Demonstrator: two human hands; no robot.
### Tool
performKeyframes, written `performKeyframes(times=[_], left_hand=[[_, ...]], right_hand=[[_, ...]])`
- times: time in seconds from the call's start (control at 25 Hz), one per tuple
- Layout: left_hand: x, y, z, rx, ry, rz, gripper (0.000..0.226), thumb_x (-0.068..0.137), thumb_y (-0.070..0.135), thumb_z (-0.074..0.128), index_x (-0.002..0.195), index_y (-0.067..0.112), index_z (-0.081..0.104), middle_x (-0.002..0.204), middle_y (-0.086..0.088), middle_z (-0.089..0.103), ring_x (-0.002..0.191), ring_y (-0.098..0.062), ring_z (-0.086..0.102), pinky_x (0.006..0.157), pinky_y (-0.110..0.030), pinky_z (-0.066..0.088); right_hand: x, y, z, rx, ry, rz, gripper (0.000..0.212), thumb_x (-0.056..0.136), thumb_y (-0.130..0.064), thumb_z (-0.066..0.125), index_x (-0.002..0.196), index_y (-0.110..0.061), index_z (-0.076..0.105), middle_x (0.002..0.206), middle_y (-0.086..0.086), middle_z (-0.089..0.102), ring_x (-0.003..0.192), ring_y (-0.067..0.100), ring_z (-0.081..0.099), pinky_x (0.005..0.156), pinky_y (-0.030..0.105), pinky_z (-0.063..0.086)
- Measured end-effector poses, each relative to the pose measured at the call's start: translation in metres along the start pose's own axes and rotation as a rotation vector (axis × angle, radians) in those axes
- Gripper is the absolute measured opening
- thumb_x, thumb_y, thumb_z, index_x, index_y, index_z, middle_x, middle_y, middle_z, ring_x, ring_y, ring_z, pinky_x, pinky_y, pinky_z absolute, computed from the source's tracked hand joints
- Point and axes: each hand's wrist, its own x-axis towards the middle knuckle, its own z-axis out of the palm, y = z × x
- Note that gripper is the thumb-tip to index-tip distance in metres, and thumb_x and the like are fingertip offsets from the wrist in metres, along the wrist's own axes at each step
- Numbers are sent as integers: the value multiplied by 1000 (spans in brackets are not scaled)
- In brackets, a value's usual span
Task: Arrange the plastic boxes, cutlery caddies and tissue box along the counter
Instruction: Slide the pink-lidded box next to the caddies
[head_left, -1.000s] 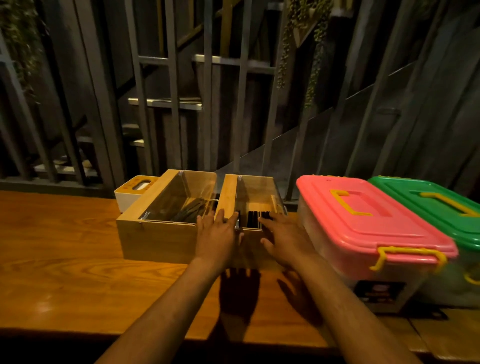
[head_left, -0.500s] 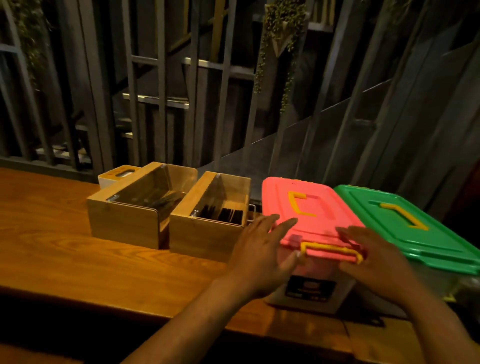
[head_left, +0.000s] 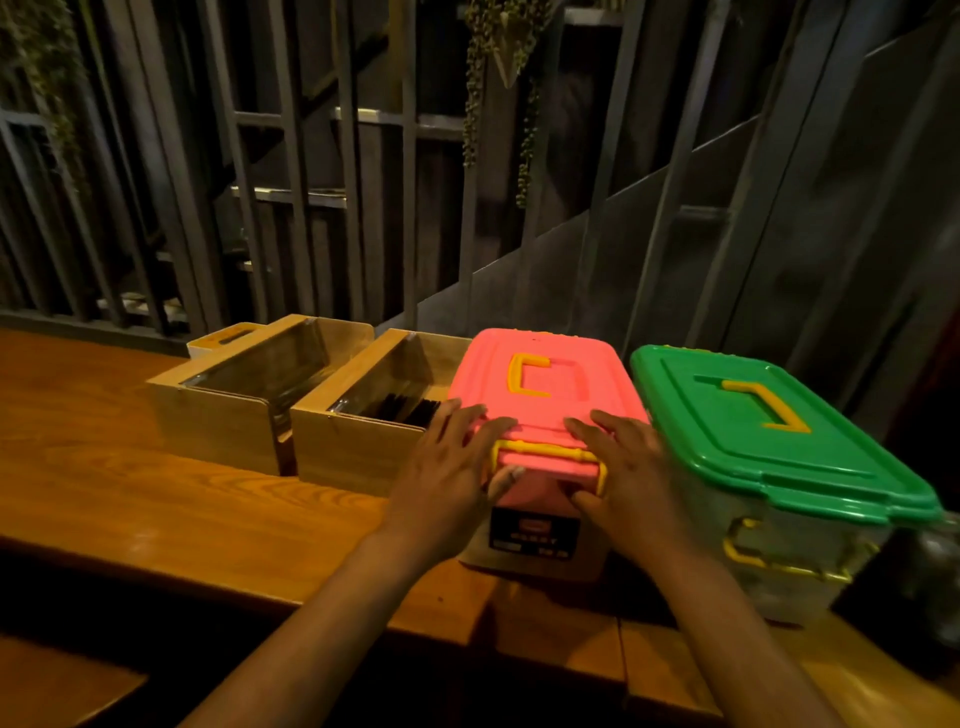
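A clear plastic box with a pink lid (head_left: 545, 374) and yellow handles stands on the wooden counter (head_left: 156, 499). My left hand (head_left: 452, 467) grips its near left corner and my right hand (head_left: 623, 478) grips its near right corner, thumbs under the lid's front edge. A green-lidded plastic box (head_left: 753, 426) stands right beside it on the right. To the left sit two wooden cutlery caddies (head_left: 358, 441) (head_left: 223, 410) with clear lids, dark cutlery inside. Behind the left caddy a white tissue box (head_left: 228, 335) with a yellow top peeks out.
A dark slatted railing and a slanted stair wall (head_left: 675, 234) run right behind the counter's far edge. The counter's near edge (head_left: 260, 587) drops into shadow. A dim glass object (head_left: 935, 582) stands at the far right beside the green-lidded box.
My hands left the right caddy, moved right and took hold of the pink-lidded box's front corners. The view has swung right.
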Motion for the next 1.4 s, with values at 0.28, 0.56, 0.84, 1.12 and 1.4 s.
performKeyframes(times=[0.28,0.56,0.84,1.12,1.4], left_hand=[[34,-21,15,-24,-65,-3,55,95,63,28,142,34,31,153,-3,29,146,-24,11,114,-43,26],[72,-39,36,-32,-84,-11,55,94,64,29,141,36,31,154,-2,28,146,-23,10,113,-43,27],[98,-52,52,-41,-71,8,54,95,61,34,141,32,33,152,-4,31,146,-25,13,114,-43,25],[105,-58,62,-55,-20,25,54,95,61,35,140,32,35,151,-4,33,145,-26,15,115,-43,23],[106,-51,52,24,-78,7,54,95,59,34,141,31,33,150,-7,35,143,-30,19,115,-45,23]], right_hand=[[36,11,21,-76,12,26,81,63,-29,80,137,-34,47,144,4,47,127,33,38,108,45,30],[71,28,37,-140,-11,79,81,68,-36,76,140,-40,40,147,-1,42,132,29,33,108,49,32],[97,40,53,-130,-30,121,81,65,-35,76,138,-39,42,146,-1,43,130,29,34,106,51,34],[104,45,58,-138,23,112,82,62,-33,78,137,-37,45,142,0,47,128,29,38,108,46,33],[101,24,39,-298,-183,230,89,74,-48,70,147,-39,21,157,3,24,144,31,17,115,52,22]])
